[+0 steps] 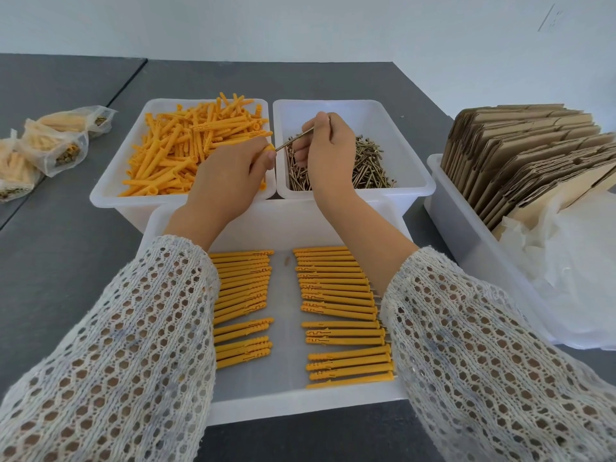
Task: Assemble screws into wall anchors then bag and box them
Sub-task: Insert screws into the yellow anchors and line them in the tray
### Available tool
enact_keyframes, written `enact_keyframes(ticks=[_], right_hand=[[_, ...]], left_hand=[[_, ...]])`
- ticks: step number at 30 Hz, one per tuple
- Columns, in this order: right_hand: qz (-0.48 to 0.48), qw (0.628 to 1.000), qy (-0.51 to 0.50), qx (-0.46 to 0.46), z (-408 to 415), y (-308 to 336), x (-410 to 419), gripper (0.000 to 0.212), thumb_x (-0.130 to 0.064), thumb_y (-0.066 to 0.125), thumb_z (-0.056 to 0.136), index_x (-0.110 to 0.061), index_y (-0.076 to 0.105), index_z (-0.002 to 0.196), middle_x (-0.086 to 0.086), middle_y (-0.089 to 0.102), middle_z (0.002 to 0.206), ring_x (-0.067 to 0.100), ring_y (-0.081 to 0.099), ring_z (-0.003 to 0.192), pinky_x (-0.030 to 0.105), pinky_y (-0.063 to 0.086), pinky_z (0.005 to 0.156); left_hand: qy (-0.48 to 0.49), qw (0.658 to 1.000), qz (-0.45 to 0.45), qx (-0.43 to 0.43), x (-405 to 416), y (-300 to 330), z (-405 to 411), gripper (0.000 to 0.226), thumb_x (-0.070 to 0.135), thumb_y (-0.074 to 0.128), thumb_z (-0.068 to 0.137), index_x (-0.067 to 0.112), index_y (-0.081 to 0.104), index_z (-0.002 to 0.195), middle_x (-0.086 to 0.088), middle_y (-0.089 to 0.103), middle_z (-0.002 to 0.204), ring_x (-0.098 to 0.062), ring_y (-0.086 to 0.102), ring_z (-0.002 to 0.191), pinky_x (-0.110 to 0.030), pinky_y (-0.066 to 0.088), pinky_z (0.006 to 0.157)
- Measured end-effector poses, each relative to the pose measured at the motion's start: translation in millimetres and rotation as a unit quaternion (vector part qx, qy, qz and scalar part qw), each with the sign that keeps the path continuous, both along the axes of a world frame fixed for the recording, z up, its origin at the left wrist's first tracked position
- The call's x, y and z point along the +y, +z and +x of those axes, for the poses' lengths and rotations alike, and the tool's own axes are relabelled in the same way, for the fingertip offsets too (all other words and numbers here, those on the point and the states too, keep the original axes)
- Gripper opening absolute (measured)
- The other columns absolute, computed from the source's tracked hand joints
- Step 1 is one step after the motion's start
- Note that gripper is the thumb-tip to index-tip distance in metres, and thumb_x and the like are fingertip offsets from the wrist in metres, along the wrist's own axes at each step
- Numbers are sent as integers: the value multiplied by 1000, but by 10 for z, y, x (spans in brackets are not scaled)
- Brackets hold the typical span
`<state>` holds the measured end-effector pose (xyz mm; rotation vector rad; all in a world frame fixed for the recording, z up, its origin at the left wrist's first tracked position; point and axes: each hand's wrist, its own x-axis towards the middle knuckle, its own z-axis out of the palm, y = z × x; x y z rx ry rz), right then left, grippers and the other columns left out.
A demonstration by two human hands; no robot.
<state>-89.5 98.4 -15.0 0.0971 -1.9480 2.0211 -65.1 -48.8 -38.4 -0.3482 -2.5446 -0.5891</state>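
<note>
My left hand (230, 175) grips an orange wall anchor (269, 148), only its open end showing past my fingers. My right hand (328, 151) pinches a brass screw (298, 139) whose tip meets that open end. Both hands hover over the seam between two white bins: the left bin (106, 188) is heaped with loose orange anchors (186, 145), the right bin (410, 181) holds a pile of screws (366, 165). Close to me, a shallow white tray (286, 405) holds two rows of assembled anchors (336, 295), partly hidden by my sleeves.
Filled clear bags (53, 145) of anchors and screws lie at the far left on the grey table (66, 261). A white bin (466, 235) at the right holds flat cardboard boxes (526, 155) and crumpled clear plastic bags (573, 261).
</note>
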Motion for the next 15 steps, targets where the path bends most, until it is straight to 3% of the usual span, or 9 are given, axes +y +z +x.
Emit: enact_keyframes(ticks=[15], right_hand=[[-88,995,-20,-49,-67,-46,41,33,-14,33,106,-4,55,83,10,60,61,18,53,51,30,48,52]], left_hand=[[1,1000,10,-19,4,10,2,37,38,38,107,14,59,87,8,46,62,-15,44,58,-30,28,49]])
